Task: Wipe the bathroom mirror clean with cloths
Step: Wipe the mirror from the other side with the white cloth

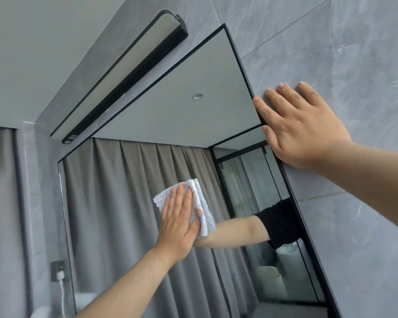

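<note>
White cloth [205, 215] under left hand [177, 224] on mirror [124, 203]; right hand [301, 127] on wall [359, 60].

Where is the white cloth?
In the head view, the white cloth sits low and centre, pressed flat on the mirror under the left hand.

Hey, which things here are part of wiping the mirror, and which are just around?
In use: mirror, white cloth, left hand pressing the cloth flat on the glass, right hand resting at the mirror's edge.
Just around: light bar, wall socket with plug, tiled wall.
</note>
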